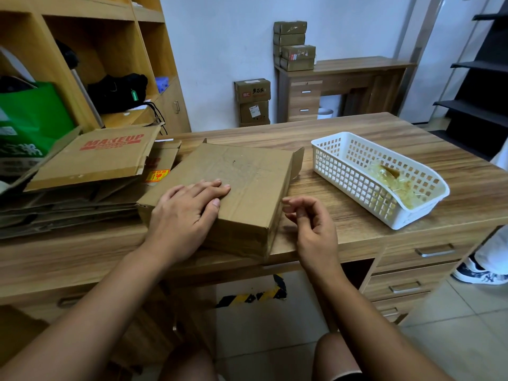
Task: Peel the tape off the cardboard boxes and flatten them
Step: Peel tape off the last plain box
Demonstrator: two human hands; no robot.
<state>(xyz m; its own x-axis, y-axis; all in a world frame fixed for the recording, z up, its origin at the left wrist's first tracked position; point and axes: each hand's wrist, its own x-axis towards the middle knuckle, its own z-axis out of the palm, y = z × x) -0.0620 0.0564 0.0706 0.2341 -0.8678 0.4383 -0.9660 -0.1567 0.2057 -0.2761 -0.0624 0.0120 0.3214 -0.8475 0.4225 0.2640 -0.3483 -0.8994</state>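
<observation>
Person seated at a wooden tabletop (357,127). One cardboard box (247,171) lies low and closed near the front edge, between a pile of flattened cardboard (90,160) on the left and a white basket (354,185) on the right. The left hand (189,207) lies palm-down on the box's near-left part, fingers straight and together. It grips nothing and is likely pinning the box so it cannot slide while the other hand works. The right hand (310,224) hovers just beside the box's right edge, clear of it. Its grip is loose, with fingers half-curled and thumb near the fingertips, and nothing shows between them. This looks like a hand readying to pick at a tape end on that side. The near face of the box carries a glossy band, probably tape, though I cannot tell where its edge starts. A small flap (298,160) stands up at the far right corner. The basket holds a wad of clear peeled tape (390,180) and is probably kept within the right hand's reach as the discard spot. More taped boxes (295,48) are stacked on a far desk, well apart. This box is not yet flattened.
</observation>
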